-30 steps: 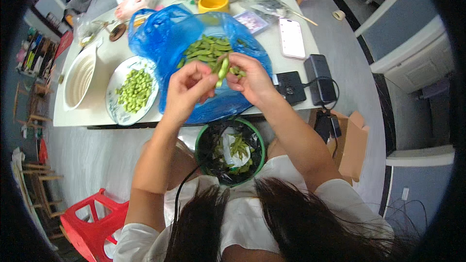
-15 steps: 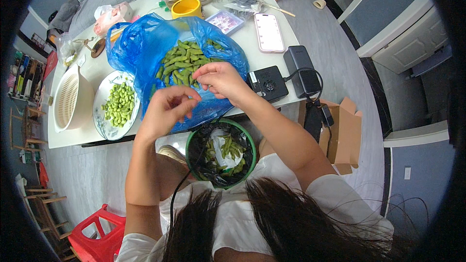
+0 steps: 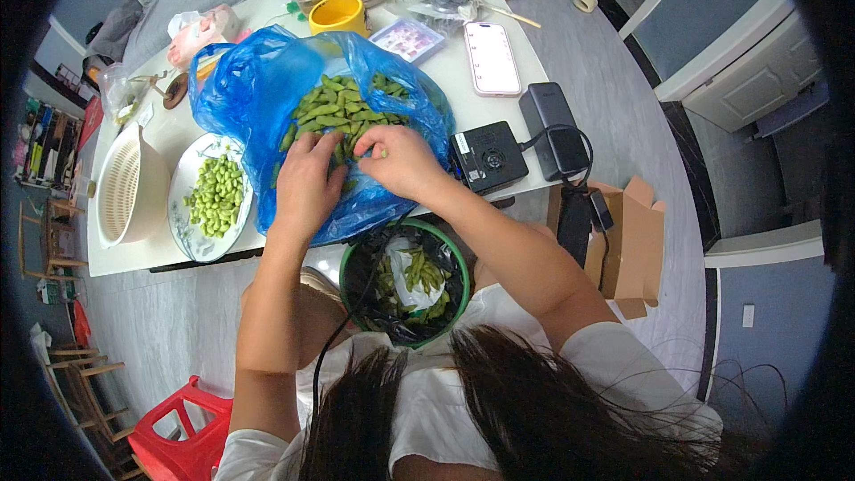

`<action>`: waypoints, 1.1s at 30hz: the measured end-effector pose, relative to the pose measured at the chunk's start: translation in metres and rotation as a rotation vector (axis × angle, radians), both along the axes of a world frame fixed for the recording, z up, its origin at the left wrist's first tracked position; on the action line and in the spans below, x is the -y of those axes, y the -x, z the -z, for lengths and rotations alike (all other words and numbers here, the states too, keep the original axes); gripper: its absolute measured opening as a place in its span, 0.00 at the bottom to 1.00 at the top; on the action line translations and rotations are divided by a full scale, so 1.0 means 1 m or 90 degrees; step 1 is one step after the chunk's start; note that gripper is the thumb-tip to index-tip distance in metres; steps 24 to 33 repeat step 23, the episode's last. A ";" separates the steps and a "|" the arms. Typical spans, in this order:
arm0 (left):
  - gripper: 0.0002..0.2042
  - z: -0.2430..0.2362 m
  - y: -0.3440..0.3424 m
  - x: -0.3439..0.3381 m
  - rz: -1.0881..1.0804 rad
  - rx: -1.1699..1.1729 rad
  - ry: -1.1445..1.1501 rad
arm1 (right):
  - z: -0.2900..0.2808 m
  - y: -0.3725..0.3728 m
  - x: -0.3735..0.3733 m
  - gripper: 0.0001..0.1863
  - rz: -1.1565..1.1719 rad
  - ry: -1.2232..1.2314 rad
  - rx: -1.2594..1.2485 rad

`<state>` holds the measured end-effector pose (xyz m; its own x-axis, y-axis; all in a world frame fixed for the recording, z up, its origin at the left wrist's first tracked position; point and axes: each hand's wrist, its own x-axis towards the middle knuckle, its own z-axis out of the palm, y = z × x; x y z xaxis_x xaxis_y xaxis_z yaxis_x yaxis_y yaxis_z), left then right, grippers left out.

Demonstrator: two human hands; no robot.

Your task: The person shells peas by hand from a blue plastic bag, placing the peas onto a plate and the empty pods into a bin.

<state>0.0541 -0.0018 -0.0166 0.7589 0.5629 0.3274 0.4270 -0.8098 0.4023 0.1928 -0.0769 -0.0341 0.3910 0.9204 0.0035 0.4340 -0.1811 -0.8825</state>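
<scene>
Green edamame pods point(image 3: 332, 108) lie heaped in a spread blue plastic bag point(image 3: 267, 80) on the table. My left hand point(image 3: 309, 180) reaches onto the near edge of the heap, fingers stretched over the pods and thumb apart. Beside it, my right hand point(image 3: 401, 160) is curled closed above the bag, a small green bean showing between its fingers. To the left, a white plate point(image 3: 184, 236) holds shelled green beans point(image 3: 216, 196). Below the table edge stands a green-rimmed bin point(image 3: 466, 281) lined with black plastic, with pods or husks point(image 3: 422, 273) inside.
A cream colander point(image 3: 134, 183) stands left of the plate. Behind the bag are a yellow mug point(image 3: 338, 15) and a purple-white box point(image 3: 408, 40). Rightward lie a phone point(image 3: 492, 59), a black fan-vented device point(image 3: 490, 158) and a cabled black block point(image 3: 554, 129). A red stool point(image 3: 178, 436) stands lower left.
My left hand has moved forward from above the bag's near edge down onto the pods. My right hand has curled in and shifted slightly nearer, with a bean now showing in it.
</scene>
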 end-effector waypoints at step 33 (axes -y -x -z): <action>0.20 0.008 -0.009 -0.010 -0.129 0.097 0.204 | 0.000 0.001 -0.005 0.10 0.035 -0.050 -0.050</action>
